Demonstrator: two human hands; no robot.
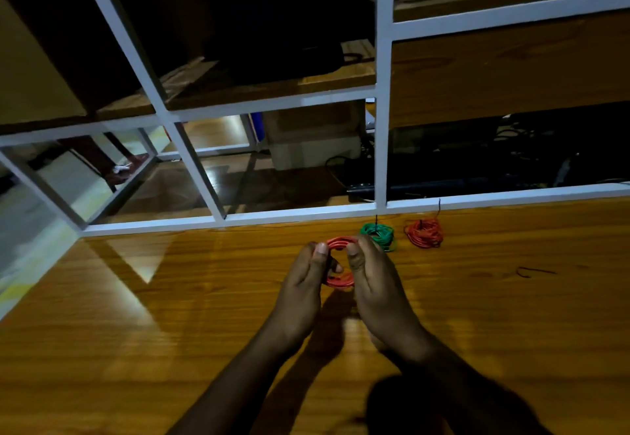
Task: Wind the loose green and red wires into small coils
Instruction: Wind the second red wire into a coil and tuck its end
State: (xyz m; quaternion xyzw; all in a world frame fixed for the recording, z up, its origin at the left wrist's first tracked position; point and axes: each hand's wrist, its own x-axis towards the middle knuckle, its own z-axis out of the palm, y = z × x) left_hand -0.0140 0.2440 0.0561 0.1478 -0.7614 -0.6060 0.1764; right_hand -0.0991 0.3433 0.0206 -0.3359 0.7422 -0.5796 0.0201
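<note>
1. Holding a red coil (340, 262) between both hands, you have it raised just above the wooden table (170, 298), a little right of the middle and nearer the far edge than the near one.
2. Your left hand (301, 284) grasps the coil's left side, thumb on the upper rim and fingers curled behind it.
3. Your right hand (373, 278) grasps the coil's right side in the same way, thumb tip pressed to the upper rim.
4. The coil stands roughly upright, its opening facing you; only its top and bottom arcs show between your hands.
5. A green coil (378, 234) lies flat on the table close to the far edge, just beyond your right hand and partly hidden by it. A dark strand sticks up from it.
6. A second red coil (424, 233) lies beside the green one, to its right, apart from it, also near the far edge, with a dark strand rising from it.
7. A short dark wire scrap (533, 271) lies toward the table's right side, well apart from the coils.
8. A white frame (381, 93) with glass panes stands along the table's far edge.
</note>
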